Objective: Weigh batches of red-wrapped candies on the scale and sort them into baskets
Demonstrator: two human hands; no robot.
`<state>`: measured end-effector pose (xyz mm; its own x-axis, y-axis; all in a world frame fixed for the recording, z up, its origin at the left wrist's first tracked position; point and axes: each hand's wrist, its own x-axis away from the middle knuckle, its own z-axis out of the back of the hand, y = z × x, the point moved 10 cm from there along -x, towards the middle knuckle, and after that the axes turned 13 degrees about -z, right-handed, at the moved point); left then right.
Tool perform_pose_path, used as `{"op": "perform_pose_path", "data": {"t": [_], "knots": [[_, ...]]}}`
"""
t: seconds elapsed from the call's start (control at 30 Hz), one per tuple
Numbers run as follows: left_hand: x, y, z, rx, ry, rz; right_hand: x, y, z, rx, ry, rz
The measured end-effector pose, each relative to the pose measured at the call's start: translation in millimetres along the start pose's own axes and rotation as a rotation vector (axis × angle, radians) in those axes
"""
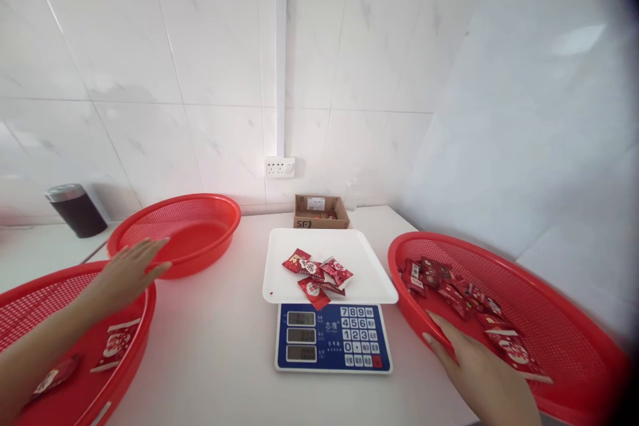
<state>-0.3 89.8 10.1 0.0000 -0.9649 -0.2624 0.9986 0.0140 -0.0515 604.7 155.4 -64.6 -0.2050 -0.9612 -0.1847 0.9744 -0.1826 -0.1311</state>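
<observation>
My left hand (124,273) is held flat with its fingers stretched out, above the rim of the front left red basket (148,319). Two red packets lie in that basket, one of them a red-and-white packet (116,345). On the right, my right hand (474,369) grips the near rim of another red basket (554,306), thumb on the outside. Several small red packets (454,296) are inside it. Between my hands stands a digital scale (332,366), its white pan (344,243) bearing several red packets (310,268).
A third red basket (200,249) stands behind the left one. Beyond the scale are an open cardboard box (320,222) and a clear bottle (352,194). A dark canister (78,213) with a silver lid stands at far left. A tiled wall (224,140) with a socket (280,167) bounds the table.
</observation>
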Motion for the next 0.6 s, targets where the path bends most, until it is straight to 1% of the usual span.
{"op": "perform_pose_path", "data": {"t": [0.07,0.17,0.23,0.33,0.43,0.5,0.53,0.6], "knots": [[-8,27,-14.7,0.037,-0.113,-0.039,0,0,-1,-0.008,-0.008,0.001],[-15,50,-26.8,0.105,-0.245,-0.022,0,1,-1,-0.022,0.000,0.012],[-19,66,-28.1,0.141,-0.276,-0.029,1,1,-1,-0.025,0.014,0.020],[-22,94,-29.7,0.158,-0.287,-0.056,1,1,-2,-0.025,0.018,0.016],[-20,123,-36.4,0.159,-0.319,-0.078,0,3,-3,-0.047,-0.005,0.004],[-17,139,-40.5,0.160,-0.350,-0.095,-2,3,-2,-0.094,-0.005,0.014],[-16,145,-41.7,0.159,-0.366,-0.104,-2,2,1,-0.132,0.015,0.036],[-14,154,-41.9,0.152,-0.389,-0.123,1,-7,15,-0.237,0.118,0.118]]}}
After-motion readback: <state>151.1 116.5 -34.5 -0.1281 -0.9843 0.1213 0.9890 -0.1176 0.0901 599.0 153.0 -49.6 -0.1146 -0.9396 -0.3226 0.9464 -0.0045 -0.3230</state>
